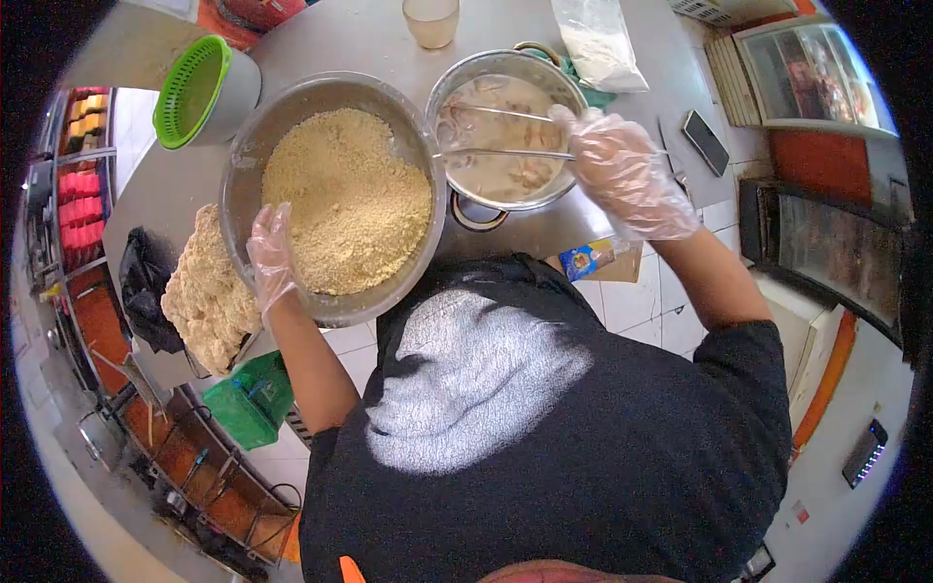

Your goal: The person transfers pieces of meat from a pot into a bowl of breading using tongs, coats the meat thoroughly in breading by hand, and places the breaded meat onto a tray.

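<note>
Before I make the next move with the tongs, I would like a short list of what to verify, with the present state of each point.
1. Gloves on both hands: ok; clear plastic covers the left hand and the right hand.
2. Tongs in the right hand's grip: ok.
3. Tong arms apart: ok; they spread over the pot.
4. Piece held by the tongs: cannot tell; the cloudy liquid obscures it.
5. Crumbs in the bowl: ok, a broad heap.
6. Bowl fully on the table: cannot tell; its near side hides the edge.
</note>
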`<action>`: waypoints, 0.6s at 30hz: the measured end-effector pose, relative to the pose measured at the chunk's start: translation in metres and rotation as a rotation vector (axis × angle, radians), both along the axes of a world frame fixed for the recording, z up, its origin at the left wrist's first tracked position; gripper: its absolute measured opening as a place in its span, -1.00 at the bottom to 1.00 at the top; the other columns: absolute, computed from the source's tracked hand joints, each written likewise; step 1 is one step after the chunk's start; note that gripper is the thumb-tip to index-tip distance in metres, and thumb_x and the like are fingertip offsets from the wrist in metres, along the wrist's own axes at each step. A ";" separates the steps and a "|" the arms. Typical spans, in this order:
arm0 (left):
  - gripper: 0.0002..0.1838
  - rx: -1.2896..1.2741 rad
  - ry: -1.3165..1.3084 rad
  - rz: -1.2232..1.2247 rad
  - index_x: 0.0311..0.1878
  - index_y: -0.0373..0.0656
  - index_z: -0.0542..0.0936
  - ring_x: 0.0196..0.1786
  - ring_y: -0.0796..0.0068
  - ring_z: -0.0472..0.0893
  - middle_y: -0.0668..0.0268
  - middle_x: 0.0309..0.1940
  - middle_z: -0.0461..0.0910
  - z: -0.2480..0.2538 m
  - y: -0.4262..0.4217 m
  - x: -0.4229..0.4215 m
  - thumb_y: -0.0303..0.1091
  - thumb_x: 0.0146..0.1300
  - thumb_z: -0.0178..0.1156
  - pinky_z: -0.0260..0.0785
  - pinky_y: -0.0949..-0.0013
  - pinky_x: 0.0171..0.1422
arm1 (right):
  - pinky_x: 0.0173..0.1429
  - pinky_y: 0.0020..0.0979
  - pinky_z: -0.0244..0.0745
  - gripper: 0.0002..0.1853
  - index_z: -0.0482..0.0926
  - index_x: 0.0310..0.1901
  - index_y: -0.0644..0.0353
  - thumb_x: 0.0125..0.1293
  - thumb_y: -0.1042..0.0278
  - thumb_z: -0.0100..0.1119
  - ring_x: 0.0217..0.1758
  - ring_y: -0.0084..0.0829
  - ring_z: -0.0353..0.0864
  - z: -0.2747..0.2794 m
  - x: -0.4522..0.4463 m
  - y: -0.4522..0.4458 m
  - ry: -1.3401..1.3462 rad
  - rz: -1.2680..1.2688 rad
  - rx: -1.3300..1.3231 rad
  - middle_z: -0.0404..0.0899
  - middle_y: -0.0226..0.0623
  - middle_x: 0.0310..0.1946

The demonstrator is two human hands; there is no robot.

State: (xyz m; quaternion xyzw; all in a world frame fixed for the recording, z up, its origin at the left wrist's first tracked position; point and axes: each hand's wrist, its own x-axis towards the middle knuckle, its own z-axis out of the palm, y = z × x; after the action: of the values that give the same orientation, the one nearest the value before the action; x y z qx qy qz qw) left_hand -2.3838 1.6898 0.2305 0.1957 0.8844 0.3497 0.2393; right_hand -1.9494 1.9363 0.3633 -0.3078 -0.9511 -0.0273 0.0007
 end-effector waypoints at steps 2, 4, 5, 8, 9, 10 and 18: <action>-0.25 0.053 -0.031 0.004 0.41 -0.28 0.54 0.39 0.14 0.55 0.03 0.34 0.61 -0.002 0.002 -0.001 0.08 0.36 0.42 0.30 0.19 0.52 | -0.24 -0.12 0.62 -0.81 0.63 0.00 0.23 0.54 0.37 0.06 -0.27 -0.14 0.75 -0.022 -0.006 -0.001 0.113 0.067 0.036 0.67 -0.08 -0.35; -0.26 0.094 -0.068 0.034 0.41 -0.28 0.54 0.40 0.15 0.54 0.04 0.35 0.60 0.000 0.003 0.005 0.08 0.36 0.43 0.29 0.19 0.52 | -0.23 -0.12 0.62 -0.81 0.63 0.00 0.20 0.54 0.37 0.06 -0.26 -0.14 0.75 -0.030 -0.003 0.002 0.138 -0.044 -0.146 0.67 -0.11 -0.36; -0.26 0.114 -0.087 0.053 0.41 -0.27 0.54 0.40 0.16 0.54 0.04 0.35 0.60 0.007 0.006 0.010 0.08 0.36 0.43 0.29 0.19 0.52 | -0.23 -0.12 0.62 -0.81 0.64 0.01 0.19 0.54 0.36 0.06 -0.25 -0.15 0.75 -0.031 -0.005 0.003 0.148 -0.098 -0.239 0.67 -0.12 -0.36; -0.26 0.078 -0.081 0.073 0.40 -0.30 0.54 0.42 0.19 0.53 0.03 0.37 0.58 0.022 0.005 0.019 0.05 0.35 0.45 0.29 0.19 0.53 | -0.20 -0.05 0.60 -0.77 0.64 0.11 0.13 0.53 0.36 0.08 -0.24 -0.09 0.73 -0.027 0.022 0.008 0.202 -0.098 -0.223 0.68 -0.12 -0.35; -0.26 0.091 -0.077 0.067 0.40 -0.32 0.54 0.41 0.20 0.53 0.02 0.37 0.58 0.016 -0.001 0.016 0.04 0.35 0.45 0.29 0.20 0.53 | -0.19 -0.03 0.60 -0.75 0.64 0.13 0.12 0.53 0.37 0.08 -0.25 -0.07 0.72 -0.025 0.030 0.008 0.231 -0.147 -0.278 0.68 -0.11 -0.35; -0.26 0.108 -0.074 0.061 0.39 -0.33 0.54 0.41 0.20 0.53 0.01 0.36 0.58 0.006 -0.006 0.010 0.04 0.35 0.45 0.29 0.20 0.53 | -0.14 -0.02 0.59 -0.71 0.62 0.19 0.09 0.52 0.41 0.06 -0.20 -0.02 0.72 -0.019 0.036 0.007 0.119 -0.067 -0.075 0.68 -0.08 -0.31; -0.26 0.204 -0.123 0.066 0.36 -0.39 0.54 0.39 0.21 0.52 0.03 0.33 0.58 -0.014 -0.017 0.002 -0.05 0.30 0.52 0.25 0.22 0.56 | 0.15 -0.16 0.59 -0.65 0.66 0.23 0.24 0.49 0.34 0.23 0.05 0.03 0.74 0.020 0.061 0.010 0.185 -0.422 -0.545 0.75 0.08 -0.04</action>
State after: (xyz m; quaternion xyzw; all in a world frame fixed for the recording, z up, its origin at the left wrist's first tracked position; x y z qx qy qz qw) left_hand -2.3817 1.6729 0.2168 0.1682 0.8338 0.4568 0.2604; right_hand -1.8885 1.9460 0.3836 -0.4875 -0.8348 0.2559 -0.0008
